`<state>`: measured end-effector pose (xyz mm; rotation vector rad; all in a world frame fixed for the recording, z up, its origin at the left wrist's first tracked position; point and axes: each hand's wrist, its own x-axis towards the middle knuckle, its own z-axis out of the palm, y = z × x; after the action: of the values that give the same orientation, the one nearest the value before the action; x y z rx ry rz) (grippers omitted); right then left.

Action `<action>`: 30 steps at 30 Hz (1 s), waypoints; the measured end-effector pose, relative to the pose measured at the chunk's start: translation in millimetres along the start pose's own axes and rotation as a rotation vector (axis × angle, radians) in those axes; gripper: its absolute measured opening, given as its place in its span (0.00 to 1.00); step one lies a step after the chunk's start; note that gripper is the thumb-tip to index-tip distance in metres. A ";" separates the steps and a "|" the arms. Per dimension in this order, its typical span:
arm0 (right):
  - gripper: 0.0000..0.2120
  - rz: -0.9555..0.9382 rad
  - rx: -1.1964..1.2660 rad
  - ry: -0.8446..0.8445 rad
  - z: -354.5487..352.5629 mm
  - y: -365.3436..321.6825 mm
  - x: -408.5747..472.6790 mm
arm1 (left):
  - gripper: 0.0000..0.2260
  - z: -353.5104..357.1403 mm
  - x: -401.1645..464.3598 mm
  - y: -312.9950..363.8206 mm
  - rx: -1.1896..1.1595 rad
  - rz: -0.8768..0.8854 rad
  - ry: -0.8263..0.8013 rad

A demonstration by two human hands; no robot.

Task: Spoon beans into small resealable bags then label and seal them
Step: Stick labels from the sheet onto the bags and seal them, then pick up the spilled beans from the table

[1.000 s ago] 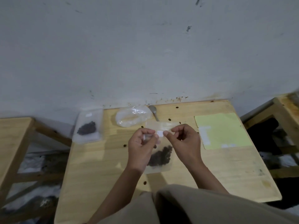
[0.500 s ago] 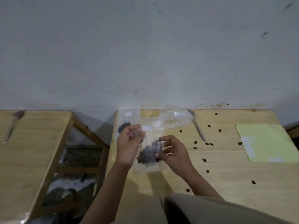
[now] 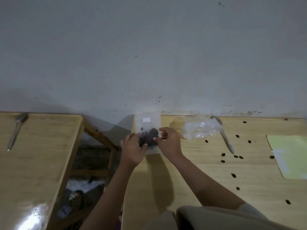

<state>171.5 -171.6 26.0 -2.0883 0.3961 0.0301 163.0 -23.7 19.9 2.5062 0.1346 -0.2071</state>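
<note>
Both hands pinching bean bag (image 3: 150, 138) at tabletop (image 3: 191, 171) far-left corner: left hand (image 3: 133, 149) on left edge, right hand (image 3: 169, 142) on right. Long axis toward wall; spoon (image 3: 224, 135) to bag's right.

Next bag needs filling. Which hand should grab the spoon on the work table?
Right. The right hand is nearer the spoon beside the empty bags; the left hand sits on the far side of the filled bag.
</note>
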 end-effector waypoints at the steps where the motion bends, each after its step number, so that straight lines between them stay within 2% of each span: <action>1: 0.19 -0.015 -0.056 0.000 2.7 1.1 3.7 | 0.22 1.3 5.4 -0.8 0.033 -0.007 -0.020; 4: 0.20 -0.031 -0.145 -0.013 4.3 5.0 8.4 | 0.23 3.0 9.7 -0.2 0.066 -0.032 -0.011; 6: 0.20 -0.056 -0.156 -0.005 -0.1 8.7 3.8 | 0.25 3.6 1.9 0.8 0.040 -0.017 0.054; 10: 0.16 -0.152 -0.114 0.042 -24.2 29.0 -28.3 | 0.25 16.7 -36.5 -1.3 -0.041 0.186 0.258; 12: 0.15 -0.184 -0.131 0.060 -41.8 48.2 -55.2 | 0.25 31.0 -64.8 0.4 -0.041 0.264 0.284; 14: 0.14 -0.180 -0.150 0.067 -59.1 70.6 -87.7 | 0.24 50.7 -93.9 3.3 -0.012 0.318 0.194; 16: 0.12 -0.162 -0.154 0.082 -75.6 91.6 -122.0 | 0.28 70.7 -120.1 6.2 0.046 0.294 -0.007; 19: 0.11 -0.096 -0.184 0.153 -97.6 122.6 -166.4 | 0.33 100.6 -145.0 0.9 0.288 0.275 -0.218; 22: 0.10 0.033 -0.203 0.220 -114.6 149.3 -200.6 | 0.33 111.9 -154.3 -3.4 0.445 0.331 -0.215; 26: 0.14 0.176 -0.244 0.246 -118.1 170.9 -229.0 | 0.33 112.8 -155.2 -5.6 0.434 0.342 -0.181; 30: 0.20 0.151 -0.303 0.272 -108.8 174.9 -232.4 | 0.33 112.3 -157.6 -6.0 0.412 0.352 -0.157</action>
<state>-114.4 -283.6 -20.2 -2.3638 0.7538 -0.1122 -5.9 -92.7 -45.0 2.8499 -0.4543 -0.3091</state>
